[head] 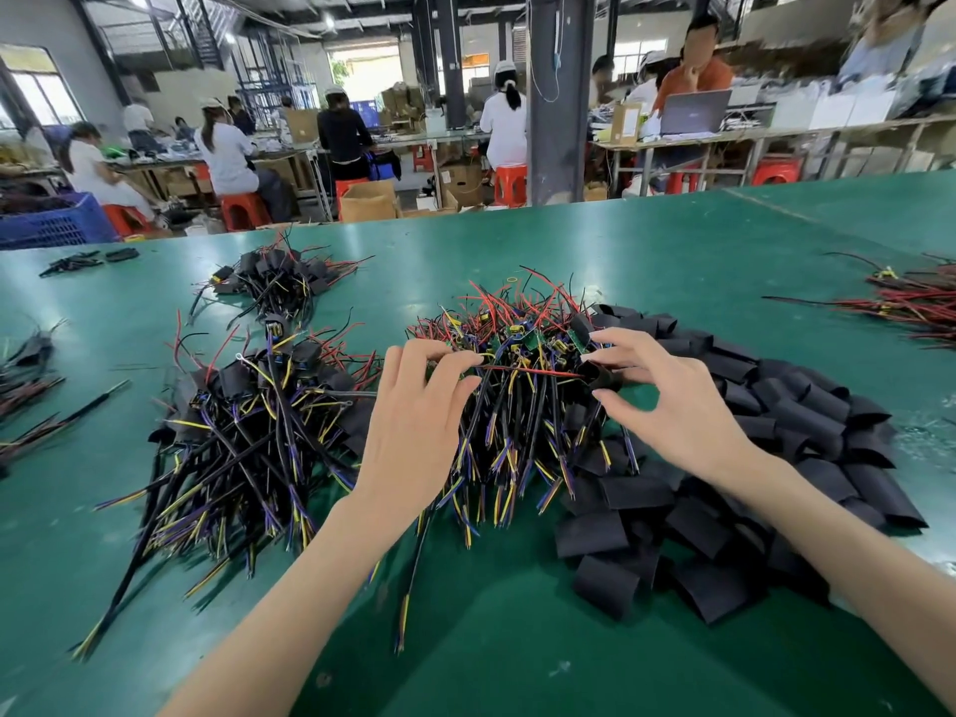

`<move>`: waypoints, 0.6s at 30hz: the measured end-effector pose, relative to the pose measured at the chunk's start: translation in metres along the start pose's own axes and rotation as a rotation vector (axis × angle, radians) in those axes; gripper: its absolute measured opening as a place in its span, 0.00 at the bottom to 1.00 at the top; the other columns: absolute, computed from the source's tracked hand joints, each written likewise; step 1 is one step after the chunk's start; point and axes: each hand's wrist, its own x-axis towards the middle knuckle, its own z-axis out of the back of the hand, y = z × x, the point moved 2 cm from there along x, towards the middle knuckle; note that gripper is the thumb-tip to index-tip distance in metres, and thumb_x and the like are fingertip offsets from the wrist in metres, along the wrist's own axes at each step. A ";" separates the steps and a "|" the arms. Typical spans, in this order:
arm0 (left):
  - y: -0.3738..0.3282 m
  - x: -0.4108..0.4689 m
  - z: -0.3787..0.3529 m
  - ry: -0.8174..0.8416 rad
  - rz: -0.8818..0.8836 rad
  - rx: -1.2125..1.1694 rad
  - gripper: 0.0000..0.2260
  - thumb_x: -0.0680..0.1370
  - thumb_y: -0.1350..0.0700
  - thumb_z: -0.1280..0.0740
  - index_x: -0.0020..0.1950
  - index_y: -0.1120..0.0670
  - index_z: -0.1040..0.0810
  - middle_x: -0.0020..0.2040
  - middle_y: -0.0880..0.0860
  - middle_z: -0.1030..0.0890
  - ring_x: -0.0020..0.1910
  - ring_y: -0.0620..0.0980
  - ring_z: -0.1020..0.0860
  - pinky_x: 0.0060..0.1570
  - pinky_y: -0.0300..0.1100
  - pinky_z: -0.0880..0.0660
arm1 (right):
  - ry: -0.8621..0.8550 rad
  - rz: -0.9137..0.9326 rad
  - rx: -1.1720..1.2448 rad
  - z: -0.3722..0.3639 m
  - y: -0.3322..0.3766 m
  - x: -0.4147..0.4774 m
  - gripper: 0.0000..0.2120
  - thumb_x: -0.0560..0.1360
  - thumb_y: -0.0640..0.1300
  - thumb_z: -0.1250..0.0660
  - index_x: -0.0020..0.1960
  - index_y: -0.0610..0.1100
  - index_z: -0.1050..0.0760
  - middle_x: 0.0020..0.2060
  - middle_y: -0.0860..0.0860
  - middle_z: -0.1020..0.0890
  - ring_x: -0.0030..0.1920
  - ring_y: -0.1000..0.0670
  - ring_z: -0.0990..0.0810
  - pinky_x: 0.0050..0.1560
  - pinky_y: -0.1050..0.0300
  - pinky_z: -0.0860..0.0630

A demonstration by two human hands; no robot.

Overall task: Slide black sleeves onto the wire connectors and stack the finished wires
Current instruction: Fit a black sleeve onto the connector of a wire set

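Observation:
My left hand (420, 406) pinches one end of a thin red wire (533, 373) that runs level to the right. My right hand (667, 393) holds a black sleeve (602, 379) between thumb and fingers at the wire's free end. Both hands hover over the middle heap of bare wire assemblies (517, 406) with small green boards and red, black, yellow and purple leads. A pile of loose black sleeves (750, 458) lies to the right. The stack of sleeved wires (248, 421) lies to the left.
Everything sits on a green table (517, 639). A second sleeved bundle (279, 282) lies farther back left, red-and-black wire bundles (915, 302) at the right edge, more wires at the left edge. Seated people, red stools, boxes and a blue crate stand beyond the table.

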 end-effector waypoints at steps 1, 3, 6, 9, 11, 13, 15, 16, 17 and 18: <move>-0.001 -0.001 -0.001 0.005 -0.006 -0.022 0.13 0.79 0.55 0.41 0.56 0.60 0.21 0.49 0.59 0.25 0.48 0.53 0.34 0.54 0.44 0.34 | 0.004 0.018 -0.038 -0.001 0.001 0.000 0.26 0.70 0.36 0.29 0.64 0.53 0.31 0.52 0.64 0.21 0.55 0.62 0.23 0.62 0.63 0.30; -0.005 -0.003 -0.003 0.036 -0.025 -0.065 0.13 0.79 0.55 0.39 0.58 0.60 0.21 0.51 0.59 0.26 0.50 0.53 0.33 0.56 0.43 0.35 | 0.014 0.078 -0.144 -0.002 0.004 -0.001 0.27 0.70 0.38 0.29 0.65 0.55 0.32 0.52 0.65 0.22 0.57 0.59 0.25 0.62 0.61 0.34; -0.011 -0.007 -0.010 0.137 -0.075 -0.090 0.17 0.75 0.66 0.36 0.64 0.60 0.25 0.54 0.59 0.28 0.52 0.54 0.33 0.58 0.47 0.34 | 0.021 0.182 -0.269 -0.004 0.009 -0.001 0.27 0.70 0.37 0.29 0.66 0.50 0.31 0.53 0.60 0.20 0.55 0.52 0.26 0.62 0.62 0.40; -0.017 -0.012 -0.016 0.246 -0.100 -0.102 0.27 0.72 0.72 0.34 0.70 0.58 0.30 0.57 0.59 0.27 0.55 0.53 0.32 0.60 0.46 0.35 | 0.053 0.228 -0.306 -0.007 0.015 -0.001 0.27 0.70 0.37 0.29 0.66 0.47 0.31 0.54 0.55 0.19 0.55 0.47 0.24 0.62 0.59 0.38; -0.020 -0.012 -0.016 0.269 -0.093 -0.162 0.24 0.76 0.67 0.35 0.72 0.59 0.33 0.59 0.58 0.27 0.55 0.52 0.31 0.60 0.44 0.35 | 0.073 0.222 -0.264 -0.009 0.019 -0.002 0.27 0.70 0.37 0.29 0.67 0.47 0.32 0.55 0.55 0.19 0.56 0.50 0.26 0.60 0.59 0.35; -0.022 -0.012 -0.015 0.259 -0.085 -0.233 0.21 0.76 0.65 0.34 0.69 0.61 0.31 0.60 0.59 0.28 0.57 0.52 0.29 0.61 0.43 0.33 | 0.098 0.224 -0.213 -0.012 0.021 -0.004 0.28 0.70 0.36 0.30 0.68 0.47 0.32 0.55 0.55 0.20 0.56 0.52 0.27 0.58 0.59 0.33; -0.022 -0.010 -0.014 0.224 -0.084 -0.275 0.16 0.75 0.66 0.31 0.62 0.65 0.26 0.60 0.60 0.29 0.53 0.45 0.29 0.58 0.37 0.32 | 0.118 0.224 -0.188 -0.015 0.022 -0.005 0.28 0.70 0.36 0.30 0.68 0.48 0.33 0.55 0.56 0.20 0.57 0.55 0.28 0.58 0.63 0.33; -0.022 -0.010 -0.014 0.215 -0.070 -0.289 0.14 0.74 0.66 0.30 0.58 0.65 0.25 0.59 0.60 0.29 0.49 0.40 0.31 0.55 0.33 0.31 | 0.125 0.217 -0.177 -0.016 0.022 -0.006 0.28 0.71 0.36 0.30 0.68 0.49 0.33 0.55 0.56 0.20 0.57 0.57 0.28 0.59 0.65 0.33; -0.022 -0.010 -0.014 0.213 -0.055 -0.300 0.12 0.74 0.65 0.30 0.56 0.64 0.23 0.59 0.59 0.29 0.46 0.38 0.32 0.53 0.31 0.32 | 0.133 0.209 -0.164 -0.017 0.021 -0.006 0.28 0.71 0.36 0.30 0.68 0.49 0.33 0.55 0.56 0.21 0.58 0.58 0.28 0.59 0.65 0.32; -0.022 -0.010 -0.014 0.210 -0.048 -0.304 0.10 0.73 0.66 0.30 0.54 0.64 0.23 0.58 0.59 0.29 0.45 0.37 0.32 0.52 0.30 0.32 | 0.142 0.201 -0.153 -0.017 0.021 -0.006 0.28 0.71 0.37 0.30 0.68 0.50 0.33 0.55 0.57 0.21 0.58 0.59 0.29 0.58 0.65 0.32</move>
